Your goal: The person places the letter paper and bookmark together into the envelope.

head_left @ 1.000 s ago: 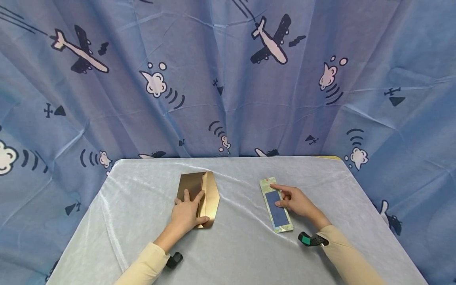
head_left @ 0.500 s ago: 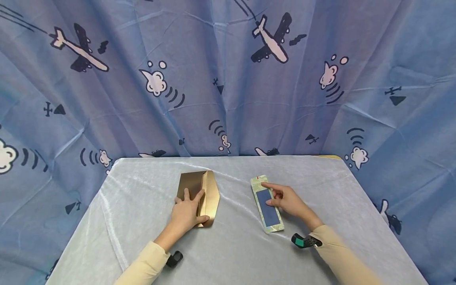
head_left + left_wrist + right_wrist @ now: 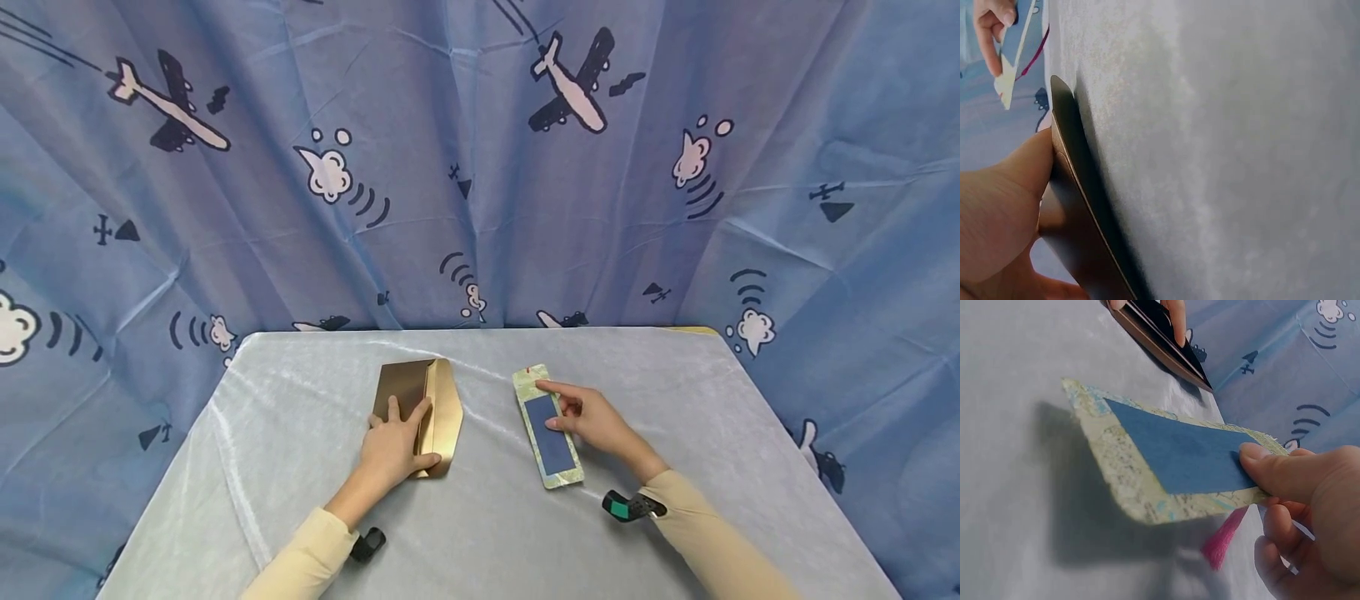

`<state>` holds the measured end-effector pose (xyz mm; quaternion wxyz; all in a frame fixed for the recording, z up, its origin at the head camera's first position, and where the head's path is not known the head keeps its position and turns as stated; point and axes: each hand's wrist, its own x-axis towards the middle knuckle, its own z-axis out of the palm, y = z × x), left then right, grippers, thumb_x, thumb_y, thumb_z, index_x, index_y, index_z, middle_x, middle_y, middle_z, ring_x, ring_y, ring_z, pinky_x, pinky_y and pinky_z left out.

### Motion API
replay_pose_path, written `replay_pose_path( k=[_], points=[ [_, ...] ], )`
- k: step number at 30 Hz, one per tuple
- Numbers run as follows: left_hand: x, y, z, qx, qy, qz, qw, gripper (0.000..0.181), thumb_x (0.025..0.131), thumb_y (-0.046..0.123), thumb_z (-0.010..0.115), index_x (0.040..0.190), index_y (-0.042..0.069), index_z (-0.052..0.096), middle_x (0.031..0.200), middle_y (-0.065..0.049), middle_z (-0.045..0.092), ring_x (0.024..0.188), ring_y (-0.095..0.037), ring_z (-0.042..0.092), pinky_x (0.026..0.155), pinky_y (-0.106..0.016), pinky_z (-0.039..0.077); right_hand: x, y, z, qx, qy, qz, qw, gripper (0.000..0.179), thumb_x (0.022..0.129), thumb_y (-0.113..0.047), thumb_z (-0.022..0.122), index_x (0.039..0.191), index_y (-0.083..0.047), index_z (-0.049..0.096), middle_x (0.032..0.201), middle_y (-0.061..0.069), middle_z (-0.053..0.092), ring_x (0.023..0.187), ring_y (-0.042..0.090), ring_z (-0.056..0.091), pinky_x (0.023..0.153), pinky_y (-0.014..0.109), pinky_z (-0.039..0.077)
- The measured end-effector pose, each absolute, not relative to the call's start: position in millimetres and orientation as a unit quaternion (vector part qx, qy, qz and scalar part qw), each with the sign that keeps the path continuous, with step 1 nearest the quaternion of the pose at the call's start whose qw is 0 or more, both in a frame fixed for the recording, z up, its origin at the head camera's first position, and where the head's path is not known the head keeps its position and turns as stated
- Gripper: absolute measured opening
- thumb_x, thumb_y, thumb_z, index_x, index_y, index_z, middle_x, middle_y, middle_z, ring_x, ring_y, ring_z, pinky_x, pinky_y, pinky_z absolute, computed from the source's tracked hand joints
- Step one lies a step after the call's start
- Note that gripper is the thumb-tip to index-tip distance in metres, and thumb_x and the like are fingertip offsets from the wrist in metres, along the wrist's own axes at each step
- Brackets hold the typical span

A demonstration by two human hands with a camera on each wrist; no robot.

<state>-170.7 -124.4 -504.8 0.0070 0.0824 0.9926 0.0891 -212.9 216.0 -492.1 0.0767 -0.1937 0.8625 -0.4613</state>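
A gold envelope (image 3: 446, 414) lies on the table with its pointed flap folded out to the right. My left hand (image 3: 393, 450) rests on it, fingers spread and thumb by the flap; the left wrist view shows the envelope's edge (image 3: 1082, 187) side-on. To the right, my right hand (image 3: 596, 421) pinches a bookmark (image 3: 551, 437) by its far part, thumb on top. The bookmark is pale green patterned with a dark blue panel. In the right wrist view it hovers above the cloth, its shadow beneath, and a pink tassel (image 3: 1224, 540) hangs below.
A whitish velvety cloth (image 3: 480, 533) covers the table. Behind its far edge hangs a blue curtain (image 3: 420, 167) printed with planes and clouds. A dark strap device sits at each wrist, the right one (image 3: 630, 506) with a green patch.
My right hand has carried the bookmark leftward, closer to the envelope. The left hand and envelope have stayed in place.
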Motion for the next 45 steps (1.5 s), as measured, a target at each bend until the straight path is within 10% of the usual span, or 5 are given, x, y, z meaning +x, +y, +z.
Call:
replay_pose_path(
  k=[45],
  points=[
    [-171.3,-124.2,-505.9,0.077,0.992,0.102,0.011,0.098,0.069,0.058,0.083,0.151,0.023,0.041,0.148,-0.039,0.039,0.114,-0.068,0.051,0.068,-0.054,0.056,-221.8,119.9,-512.2,-0.224,0.832,-0.500,0.083,0.062,0.080,-0.007,0.080,0.138,-0.015,0.059,0.078,0.003,0.049,0.060,0.005,0.041,0.053,0.018,0.035]
  ],
)
